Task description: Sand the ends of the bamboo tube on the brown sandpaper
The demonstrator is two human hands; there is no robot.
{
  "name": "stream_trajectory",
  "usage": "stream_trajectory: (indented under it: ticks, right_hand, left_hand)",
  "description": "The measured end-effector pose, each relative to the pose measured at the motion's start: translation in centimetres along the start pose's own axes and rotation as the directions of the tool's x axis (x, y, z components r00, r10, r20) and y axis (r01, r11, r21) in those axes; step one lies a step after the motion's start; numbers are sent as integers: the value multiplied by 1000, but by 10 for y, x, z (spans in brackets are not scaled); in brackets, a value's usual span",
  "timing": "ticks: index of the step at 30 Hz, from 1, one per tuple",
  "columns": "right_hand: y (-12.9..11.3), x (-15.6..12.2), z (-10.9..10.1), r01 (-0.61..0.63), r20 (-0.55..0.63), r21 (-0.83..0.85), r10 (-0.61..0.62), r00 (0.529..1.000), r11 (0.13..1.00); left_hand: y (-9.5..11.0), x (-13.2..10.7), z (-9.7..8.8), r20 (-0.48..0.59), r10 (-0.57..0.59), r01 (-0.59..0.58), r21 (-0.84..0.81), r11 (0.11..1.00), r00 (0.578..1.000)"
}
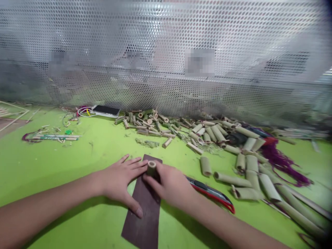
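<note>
Screen of perforated metal (166, 41) runs along the far side of a bright green worktable (59, 166), with blurred patches hiding parts of it. Across the table's right side spreads a heap of cut bamboo tubes (218, 133), ending near a tangle of purple fibres (282, 164). Further left lie a smartphone (106, 110), a white cable (84, 111) and some thin bamboo strips (54, 137).

Nearest the person, a dark brown strip of what looks like sandpaper (145, 214) lies flat on the table. The left hand (120, 180) is open with its fingers spread, pressing down on the strip's edge. The right hand (168, 185) is curled around a short bamboo section (151, 168), which stands on end on the strip. A red-and-black utility knife (212, 195) lies just beside the right hand.

The strip would likely slide on the smooth tabletop if the left hand's pressure eased. A section this short could also tip and rock under uneven pressure, while a sideways slip of the right hand could bring it against the knife. The right hand's fingers hide much of the bamboo section, so its lower end and contact with the strip cannot be made out. Whether the knife's blade is exposed is also unclear.
</note>
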State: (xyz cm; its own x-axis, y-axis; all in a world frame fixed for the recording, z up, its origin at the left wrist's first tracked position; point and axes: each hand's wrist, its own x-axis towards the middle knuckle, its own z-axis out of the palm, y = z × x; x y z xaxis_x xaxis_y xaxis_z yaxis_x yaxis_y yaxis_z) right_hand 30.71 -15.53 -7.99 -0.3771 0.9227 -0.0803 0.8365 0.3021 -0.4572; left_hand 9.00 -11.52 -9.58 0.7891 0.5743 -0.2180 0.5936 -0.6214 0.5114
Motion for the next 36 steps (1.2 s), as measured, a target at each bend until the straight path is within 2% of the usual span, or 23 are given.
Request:
stream_trajectory:
  ticks: [2, 5, 9, 13, 14, 17, 18, 21, 22, 25, 26, 29, 30, 33, 34, 36]
  right_hand:
    - [1, -1, -2, -30, -7, 8, 30, 1000, 1000]
    - [1, -4, -2, 81, 59, 31, -83, 995, 996]
    - [-1, -6, -2, -41, -15, -29, 41, 999, 999]
    - [-1, -5, -3, 81, 62, 3, -81, 995, 997]
    - [-1, -5, -3, 65, 60, -6, -65, 996, 998]
    - [1, -2, -5, -87, -18, -67, 86, 996, 994]
    - [1, -2, -4, -79, -17, -65, 78, 997, 995]
    - [0, -3, -3, 87, 55, -2, -86, 995, 996]
    - [0, -3, -2, 85, 49, -4, -85, 995, 996]
    - [-2, -4, 0, -77, -60, -54, 74, 995, 996]
    - [-2, -4, 0, -70, -61, -46, 67, 996, 997]
    - [-4, -5, 0, 139, 51, 35, -141, 989, 990]
    - [-4, -5, -1, 129, 58, 27, -131, 990, 991]
    - [-3, -3, -3, -94, -43, -54, 92, 995, 994]
    - [-3, -3, -4, -98, -52, -61, 95, 994, 993]
    - [-4, -3, -4, 33, 10, -30, -32, 999, 999]
  left_hand:
    - [1, 0, -1, 9, -15, 15, 11, 1000, 1000]
    - [3, -1, -3, 16, -37, 36, 19, 999, 999]
    - [4, -1, -3, 40, -66, 65, 25, 998, 997]
    - [2, -1, -2, 17, -38, 38, 19, 999, 999]
    - [2, -1, -2, 17, -37, 37, 18, 999, 999]
    - [3, -1, -3, 34, -43, 42, 18, 999, 999]
    - [4, -1, -4, 38, -40, 39, 18, 999, 998]
    - [8, -1, -7, 44, -45, 45, 18, 999, 998]
    - [9, -1, -7, 52, -57, 56, 19, 998, 997]
    - [10, -2, -8, 69, -79, 77, 27, 997, 995]
    - [9, -2, -8, 69, -77, 75, 31, 997, 995]
    - [5, -2, -6, 51, -62, 60, 43, 997, 997]
    - [4, -2, -5, 47, -60, 57, 49, 997, 997]
    - [3, -2, -5, 46, -61, 58, 64, 996, 997]
    - [3, -2, -5, 51, -63, 59, 67, 996, 997]
    - [4, -3, -5, 57, -69, 65, 69, 996, 996]
